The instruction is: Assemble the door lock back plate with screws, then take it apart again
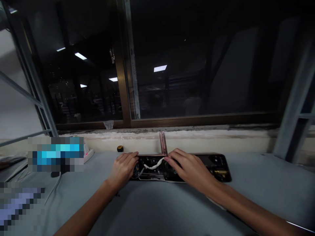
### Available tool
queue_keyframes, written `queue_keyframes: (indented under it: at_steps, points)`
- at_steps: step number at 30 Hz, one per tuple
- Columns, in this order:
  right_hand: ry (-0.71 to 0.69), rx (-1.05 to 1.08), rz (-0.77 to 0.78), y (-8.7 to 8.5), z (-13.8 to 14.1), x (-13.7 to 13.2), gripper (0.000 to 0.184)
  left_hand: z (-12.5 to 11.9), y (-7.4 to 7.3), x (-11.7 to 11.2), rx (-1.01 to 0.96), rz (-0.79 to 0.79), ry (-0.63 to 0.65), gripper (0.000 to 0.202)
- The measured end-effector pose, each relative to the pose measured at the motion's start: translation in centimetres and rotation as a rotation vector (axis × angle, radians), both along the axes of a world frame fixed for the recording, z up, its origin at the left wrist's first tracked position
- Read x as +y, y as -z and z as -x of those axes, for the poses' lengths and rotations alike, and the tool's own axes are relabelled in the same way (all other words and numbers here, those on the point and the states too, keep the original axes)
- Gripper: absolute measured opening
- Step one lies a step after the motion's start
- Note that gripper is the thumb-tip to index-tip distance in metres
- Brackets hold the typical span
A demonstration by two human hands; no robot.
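Tabletop (152, 213): grey-blue, nearest me.
Left hand (125, 166): fingers over left end of the black case (210, 159); can't tell if gripping.
Right hand (190, 165): fingertips at white cord's (154, 167) end; I can't confirm a pinch.
Case: on tabletop, innards exposed, both hands on it.
Pinkish tube (162, 143): upright just behind case.
Window (184, 91): dark, reflecting lights.

No words, numbers or signs are clear enough to read here. Big blurry squares cover the glowing blue thing (57, 152) on the left and the purple thing (21, 205) below it. Marks on the pale strip (134, 75) by the window (187, 82) are too tiny.
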State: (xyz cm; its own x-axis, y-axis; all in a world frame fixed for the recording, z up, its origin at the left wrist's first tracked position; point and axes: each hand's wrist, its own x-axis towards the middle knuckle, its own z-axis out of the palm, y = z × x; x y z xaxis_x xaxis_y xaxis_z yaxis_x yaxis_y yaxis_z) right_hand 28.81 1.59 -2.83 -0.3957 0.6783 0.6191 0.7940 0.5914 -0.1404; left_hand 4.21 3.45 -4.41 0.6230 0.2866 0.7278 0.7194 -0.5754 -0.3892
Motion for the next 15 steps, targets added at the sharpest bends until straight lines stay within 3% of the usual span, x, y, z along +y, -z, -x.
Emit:
queue_keyframes:
  at_steps: [15]
  points:
    - [-0.011,-0.028,-0.016,0.11,-0.16,0.26,0.025,-0.47,-0.42,-0.37,0.053,0.136,-0.152,0.021]
